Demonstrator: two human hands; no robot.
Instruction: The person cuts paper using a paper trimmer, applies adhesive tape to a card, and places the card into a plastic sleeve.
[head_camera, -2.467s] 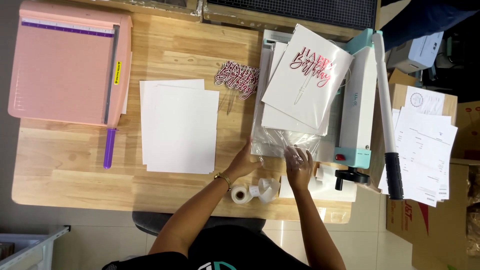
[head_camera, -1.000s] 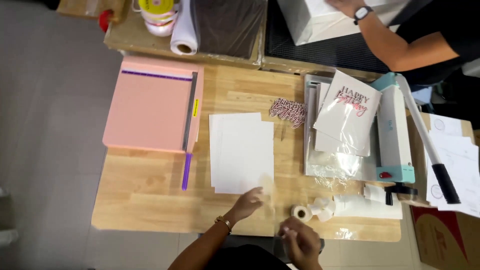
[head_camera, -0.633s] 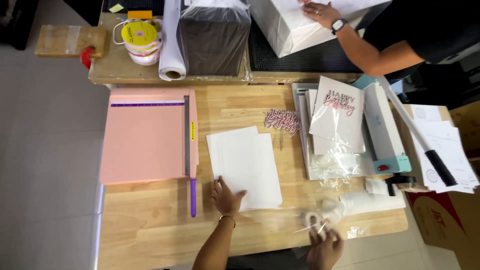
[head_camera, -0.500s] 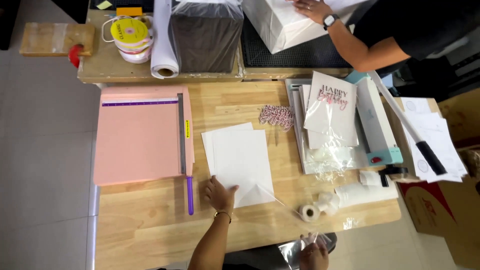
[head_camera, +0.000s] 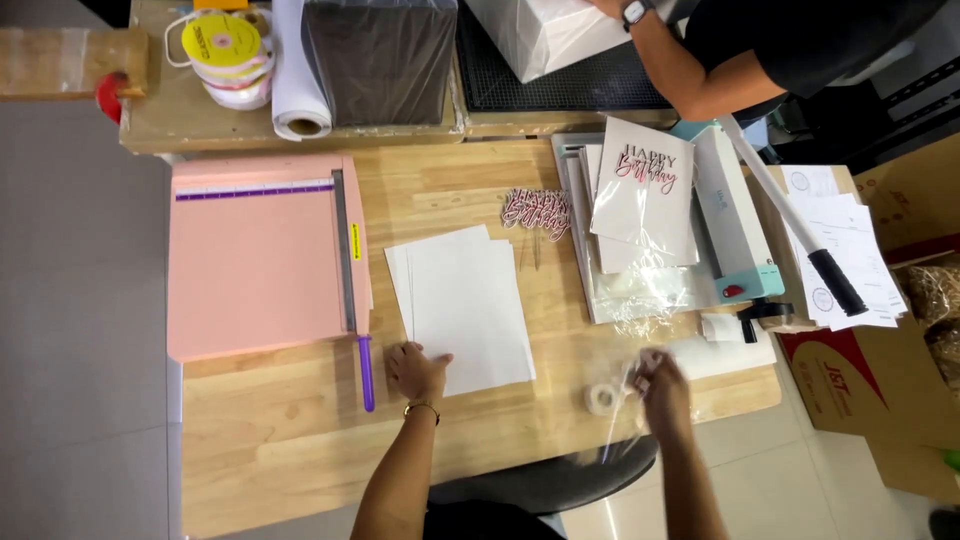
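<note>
Clear sleeve — blurred in right hand.

Counter: paper trimmer at left; stack of paper sheets beside it to the right, left hand on its near corner. Cut-out lettering behind the stack. Guillotine cutter at right, cards on it. Tape roll near front edge, just left of right hand.

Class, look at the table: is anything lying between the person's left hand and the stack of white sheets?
Nothing visible. The left hand already rests on the lower left corner of the white sheets.
</note>
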